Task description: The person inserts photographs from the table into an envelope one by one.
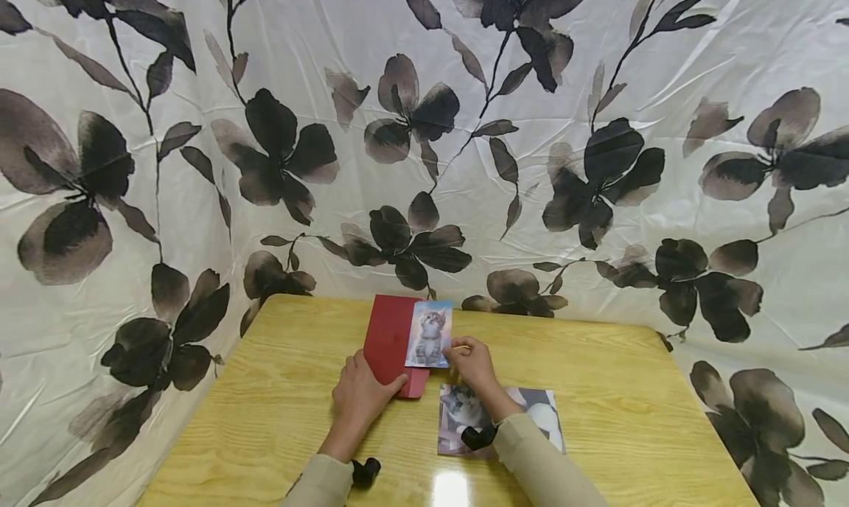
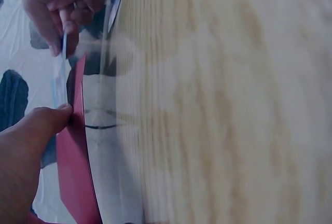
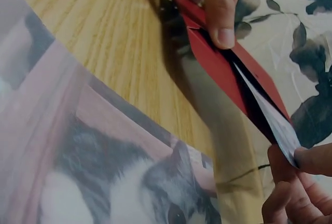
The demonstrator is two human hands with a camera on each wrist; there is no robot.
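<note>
My left hand (image 1: 361,393) grips a red envelope (image 1: 388,337) near its lower end, the thumb at its opening. A kitten picture (image 1: 430,334) overlaps the envelope's right side in the head view. Its right edge is pinched between thumb and finger of my right hand (image 1: 474,363). From the right wrist, the picture (image 3: 280,130) shows edge-on, one end within the gaping mouth of the envelope (image 3: 218,73). The left wrist view shows the envelope (image 2: 72,167) tipped up over the table, with the left thumb (image 2: 44,120) against the picture's edge.
A larger cat picture (image 1: 458,418) lies flat on the wooden table (image 1: 285,367), partly beneath the right forearm. Behind the table hangs a white cloth with dark flowers (image 1: 398,256). A small black device (image 1: 365,471) sits at the left wrist.
</note>
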